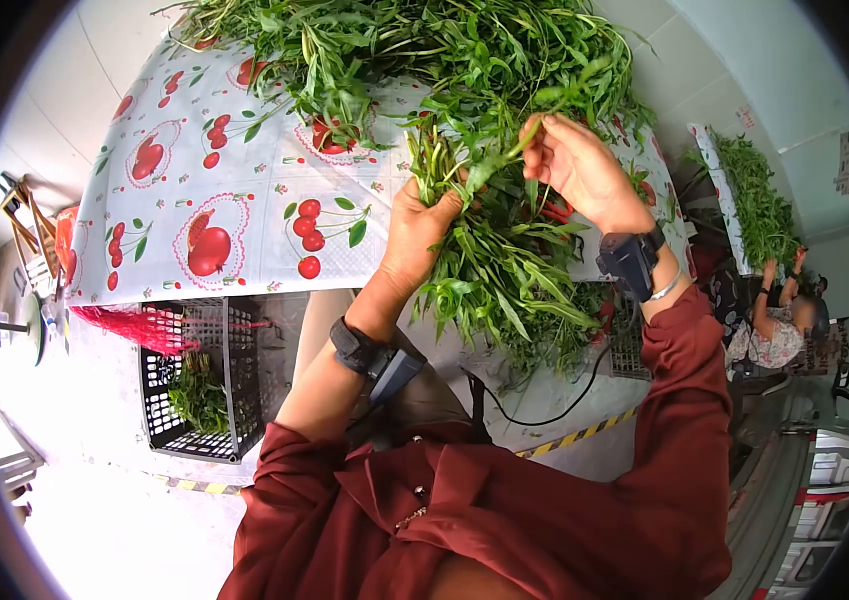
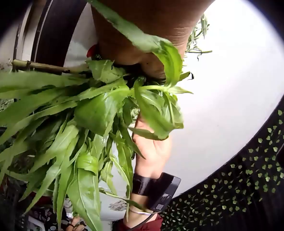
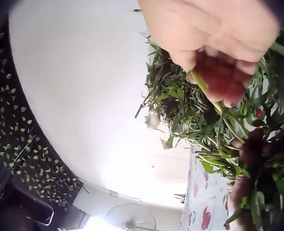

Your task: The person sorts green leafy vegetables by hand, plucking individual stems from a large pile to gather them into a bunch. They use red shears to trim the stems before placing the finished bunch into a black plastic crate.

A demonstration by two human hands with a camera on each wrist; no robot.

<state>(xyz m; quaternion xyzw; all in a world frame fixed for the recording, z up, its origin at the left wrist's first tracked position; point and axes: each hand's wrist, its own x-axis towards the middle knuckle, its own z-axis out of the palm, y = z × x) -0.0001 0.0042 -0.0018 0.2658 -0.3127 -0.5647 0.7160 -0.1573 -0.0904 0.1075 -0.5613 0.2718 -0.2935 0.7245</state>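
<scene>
Leafy bunch (image 1: 490,260) hangs over the worktop (image 1: 270,180) edge at five o'clock, stems clasped in the left hand (image 1: 415,240)'s grip! Right hand (image 1: 590,180) pinches one sprig (image 1: 507,157) at one o'clock, green heap (image 1: 465,55) lying at twelve.

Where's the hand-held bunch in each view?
Head: bunch just right of centre, in the left hand.
Left wrist: bunch across the left half.
Right wrist: bunch lower right, stem ends leftward.
Shared landmark: right hand, visible in all three.

Narrow-leaved green bunch (image 1: 490,260) over the table edge (image 1: 280,287), stem ends together; one sprig (image 1: 511,153) beside it.
</scene>
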